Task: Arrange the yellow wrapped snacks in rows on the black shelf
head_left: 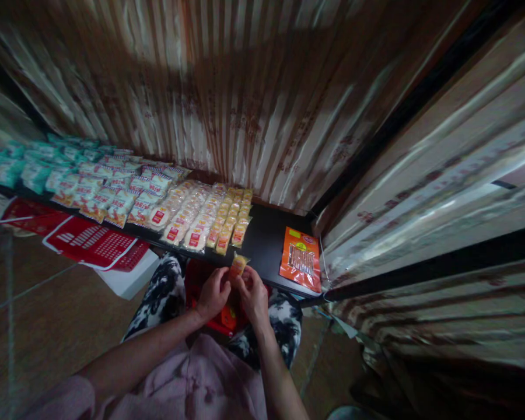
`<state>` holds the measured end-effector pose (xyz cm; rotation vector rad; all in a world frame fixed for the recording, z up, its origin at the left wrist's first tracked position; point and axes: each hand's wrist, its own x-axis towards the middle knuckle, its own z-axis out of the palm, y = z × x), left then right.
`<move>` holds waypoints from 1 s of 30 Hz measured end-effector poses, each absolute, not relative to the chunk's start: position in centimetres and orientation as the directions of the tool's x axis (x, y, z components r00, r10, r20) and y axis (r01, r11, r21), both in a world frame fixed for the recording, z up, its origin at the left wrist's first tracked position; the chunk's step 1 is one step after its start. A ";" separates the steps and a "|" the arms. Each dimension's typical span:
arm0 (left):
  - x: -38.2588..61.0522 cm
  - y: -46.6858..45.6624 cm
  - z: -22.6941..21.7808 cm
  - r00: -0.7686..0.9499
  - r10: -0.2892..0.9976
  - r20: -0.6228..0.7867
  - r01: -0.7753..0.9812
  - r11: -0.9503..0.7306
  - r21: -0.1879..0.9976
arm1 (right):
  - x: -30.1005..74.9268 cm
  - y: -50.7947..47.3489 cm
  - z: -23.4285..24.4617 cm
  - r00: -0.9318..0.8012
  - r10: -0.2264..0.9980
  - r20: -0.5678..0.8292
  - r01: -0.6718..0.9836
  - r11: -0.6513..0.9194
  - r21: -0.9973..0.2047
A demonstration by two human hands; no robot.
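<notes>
Between my hands, just off the front edge of the black shelf, is a small yellow snack packet (pixel 238 265). My left hand (pixel 215 294) pinches its left side, and my right hand (pixel 252 294) has its fingers closed on the right side. Beyond them, rows of similar yellow snack packets (pixel 230 219) lie on the shelf. Left of those are rows of clear packets of round white crackers (pixel 187 217). A red basket (pixel 196 274) sits on my lap beneath my hands, with something orange inside.
A flat orange package (pixel 301 259) lies on the black shelf (pixel 265 245) at right. White-and-blue bags (pixel 122 201) and teal bags (pixel 37 175) fill its left part. Red baskets (pixel 91 242) stand below at left. Striped curtains (pixel 245 105) hang behind, with dark frame bars (pixel 420 274) at right.
</notes>
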<state>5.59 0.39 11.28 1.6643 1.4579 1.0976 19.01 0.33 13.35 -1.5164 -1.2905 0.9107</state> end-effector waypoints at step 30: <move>5.6 3.8 11.4 0.383 0.810 0.444 0.792 -0.536 0.293 | 19.0 8.4 12.4 0.163 0.977 0.136 0.577 0.017 -0.816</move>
